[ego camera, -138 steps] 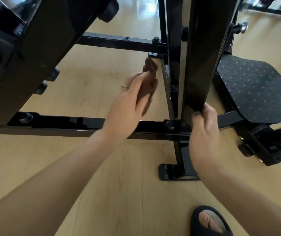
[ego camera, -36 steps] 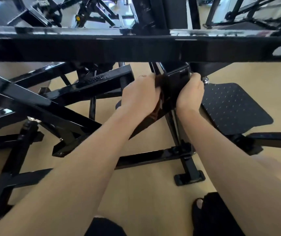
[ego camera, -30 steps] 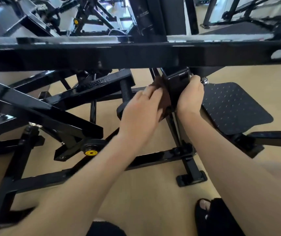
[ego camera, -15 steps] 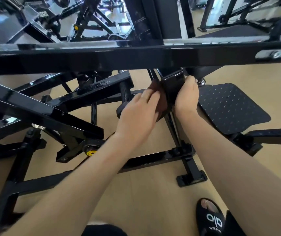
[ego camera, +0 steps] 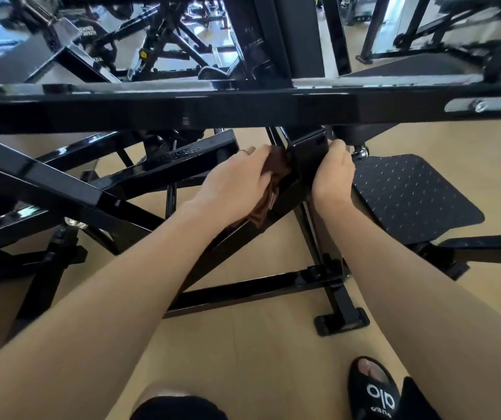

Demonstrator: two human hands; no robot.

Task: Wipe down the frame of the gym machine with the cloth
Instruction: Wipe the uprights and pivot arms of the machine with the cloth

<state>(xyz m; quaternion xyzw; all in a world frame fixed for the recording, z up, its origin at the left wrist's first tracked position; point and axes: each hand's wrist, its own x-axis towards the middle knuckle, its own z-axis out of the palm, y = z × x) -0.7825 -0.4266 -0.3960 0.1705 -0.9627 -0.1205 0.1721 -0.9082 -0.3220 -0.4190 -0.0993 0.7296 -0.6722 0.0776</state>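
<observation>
View down from head height onto two bare forearms reaching forward into a glossy black gym machine frame [ego camera: 243,107] standing on a pale wood floor [ego camera: 243,344].

Left hand [ego camera: 237,186] pressed flat against the left face of a slanted black frame post [ego camera: 307,159], a brown cloth [ego camera: 269,192] trapped between palm and metal. Fingers [ego camera: 252,154] of this hand curled over the cloth, holding it; a thin ring visible on one of them. Cloth bunched and folded, its lower part hanging out below the heel of the hand, touching the post.

Right hand [ego camera: 332,174] gripping the opposite, right face of the same post, fingers wrapped around the edge and mostly hidden behind it, narrow and closed on the metal. Post sandwiched between the two hands.

Thick horizontal crossbeam of the frame running across the whole upper part of the view, above both hands. Angled black bars crowding the left side. Just right of the right hand, a small chrome knob [ego camera: 361,153], and beyond it a black textured footplate [ego camera: 410,192] with raised dots.

Near the bottom edge of the floor, toward the right corner, a foot in a black open-toed slide sandal [ego camera: 373,389] with white lettering. More black gym machines in the blurred background at the top.
</observation>
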